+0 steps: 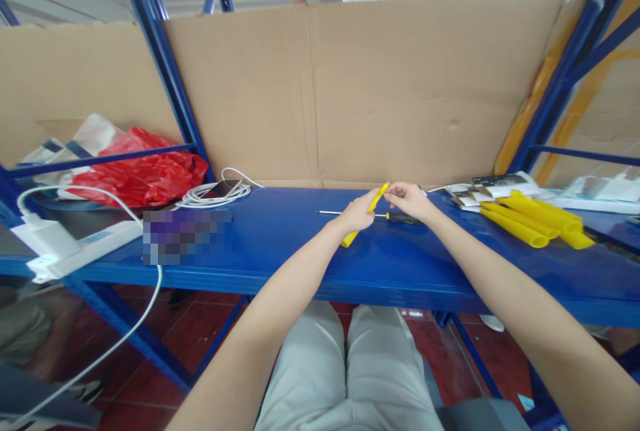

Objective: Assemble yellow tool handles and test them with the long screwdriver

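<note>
My left hand is wrapped round a yellow tube-like piece, held at a slant with its lower end near the blue shelf top. The tube's narrow upper part shows above my fingers. Close to that upper end, my right hand has its thumb and fingertips pinched together. Whatever lies between those fingertips is too small to make out. A screwdriver with a black and yellow handle and a long metal shaft lies on the shelf behind and beneath my hands.
Several yellow hollow tubes lie at the right, by some printed packets. On the left are a coiled white cable, a red plastic bag and a white power strip. A cardboard panel stands behind the blue shelf.
</note>
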### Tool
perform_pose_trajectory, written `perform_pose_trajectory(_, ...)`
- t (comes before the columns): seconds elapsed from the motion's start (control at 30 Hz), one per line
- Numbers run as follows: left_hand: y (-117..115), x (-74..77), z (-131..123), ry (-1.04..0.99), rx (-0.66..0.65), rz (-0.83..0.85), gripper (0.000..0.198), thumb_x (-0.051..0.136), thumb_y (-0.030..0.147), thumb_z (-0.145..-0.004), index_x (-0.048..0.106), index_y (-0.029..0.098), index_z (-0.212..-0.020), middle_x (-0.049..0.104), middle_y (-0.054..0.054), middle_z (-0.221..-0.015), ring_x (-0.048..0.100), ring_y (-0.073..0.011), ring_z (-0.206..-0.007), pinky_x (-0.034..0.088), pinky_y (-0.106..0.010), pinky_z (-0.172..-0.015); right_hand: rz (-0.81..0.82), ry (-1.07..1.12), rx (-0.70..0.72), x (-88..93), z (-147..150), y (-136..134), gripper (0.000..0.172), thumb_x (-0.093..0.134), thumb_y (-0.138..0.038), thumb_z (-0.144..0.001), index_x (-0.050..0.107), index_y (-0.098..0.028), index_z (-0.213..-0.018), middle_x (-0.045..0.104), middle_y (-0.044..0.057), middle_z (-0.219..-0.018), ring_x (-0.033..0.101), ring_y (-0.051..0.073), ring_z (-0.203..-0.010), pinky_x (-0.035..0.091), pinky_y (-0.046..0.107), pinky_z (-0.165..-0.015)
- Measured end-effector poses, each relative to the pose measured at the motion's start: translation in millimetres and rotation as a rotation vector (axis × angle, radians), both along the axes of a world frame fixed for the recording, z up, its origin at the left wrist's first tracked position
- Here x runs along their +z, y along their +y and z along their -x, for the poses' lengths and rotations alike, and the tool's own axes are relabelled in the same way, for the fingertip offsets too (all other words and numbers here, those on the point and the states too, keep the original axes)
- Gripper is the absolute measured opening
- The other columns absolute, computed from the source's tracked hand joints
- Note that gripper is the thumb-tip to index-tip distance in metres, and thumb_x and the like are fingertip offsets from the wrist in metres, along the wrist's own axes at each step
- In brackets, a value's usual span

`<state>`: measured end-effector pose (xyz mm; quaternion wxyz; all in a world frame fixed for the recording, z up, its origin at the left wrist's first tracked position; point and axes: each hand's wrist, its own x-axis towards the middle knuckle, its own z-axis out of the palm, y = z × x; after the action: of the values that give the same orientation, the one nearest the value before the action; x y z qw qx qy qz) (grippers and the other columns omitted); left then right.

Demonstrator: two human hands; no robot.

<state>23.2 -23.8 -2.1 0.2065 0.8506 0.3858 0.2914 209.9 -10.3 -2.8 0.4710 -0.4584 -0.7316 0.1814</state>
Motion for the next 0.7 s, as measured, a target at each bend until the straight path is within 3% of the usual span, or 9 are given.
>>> perform_pose_trajectory(0.2,4,-2.6,0,-0.042,-0.021,0.025,0.078,0.052,-0.002,-0.077,0.044,0.024,-0.15,0.061,-0.009,-0.138,0.065,-0.0254,-0.115,0.056,-0.034,-0.093,0.008,-0.012,-0.002,-1.2,3,1,0.026,0.071,-0.041,-0.077,0.055,-0.021,-0.07,0.061,0.001,-0.064,0.06,0.014,-0.055,0.055,0.029,-0.061)
perform_pose_trajectory(0.37,8,-3.4,4,-0.064,0.023,0.143,0.08,0.049,0.0,-0.079,0.035,0.02,-0.155,0.057,-0.014,-0.142,0.071,-0.0191,-0.084,0.059,-0.028,-0.07,0.012,-0.059,-0.1,2.9,-3,1,0.014,0.064,-0.023,-0.082,0.056,-0.02,-0.072,0.062,0.001,-0.065,0.06,0.012,-0.053,0.052,0.025,-0.061)
perform_pose_trajectory(0.53,16,-8.0,7,-0.151,0.072,0.283,0.08,0.049,0.002,-0.082,0.029,0.026,-0.156,0.047,-0.015,-0.151,0.066,-0.0094,-0.065,0.051,-0.019,-0.05,0.047,-0.226,-0.423,5.6,-50,8,0.013,0.056,-0.014,-0.085,0.063,-0.017,-0.074,0.067,0.004,-0.067,0.065,0.015,-0.06,0.052,0.025,-0.065)
perform_pose_trajectory(0.63,19,-9.7,7,-0.227,0.085,0.367,0.079,0.051,0.005,-0.083,0.029,0.029,-0.155,0.047,-0.014,-0.151,0.063,-0.0071,-0.061,0.048,-0.017,-0.044,0.179,-0.484,-0.623,-0.3,-86,10,0.016,0.058,-0.012,-0.082,0.067,-0.015,-0.068,0.071,0.009,-0.07,0.07,0.021,-0.073,0.052,0.026,-0.072)
perform_pose_trajectory(0.7,18,-8.4,6,-0.285,0.083,0.411,0.078,0.053,0.005,-0.083,0.03,0.029,-0.154,0.048,-0.014,-0.149,0.062,-0.0064,-0.06,0.046,-0.016,-0.043,0.273,-0.581,-0.673,-6.4,-102,12,0.015,0.06,-0.011,-0.08,0.07,-0.015,-0.07,0.072,0.009,-0.073,0.071,0.022,-0.077,0.052,0.025,-0.074)
